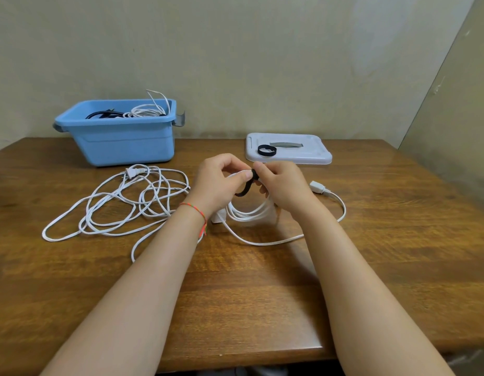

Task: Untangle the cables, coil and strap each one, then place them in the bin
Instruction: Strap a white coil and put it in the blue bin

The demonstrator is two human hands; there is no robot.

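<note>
A coil of white cable (249,213) sits at the table's middle, held up between both hands. My left hand (221,180) pinches the coil's top, and my right hand (281,183) pinches a black strap (247,185) that curls around the coil. The coil's free end runs right to a white connector (318,187). A loose tangle of white cable (132,204) with a two-pin plug (135,172) lies to the left. The blue bin (121,137) at the back left holds a black cable and a coiled white cable (145,111).
A white lid (303,154) lies flat at the back right with a rolled black strap (266,150) on it. The wooden table (249,294) ends at a front edge below my forearms. A wall stands close behind.
</note>
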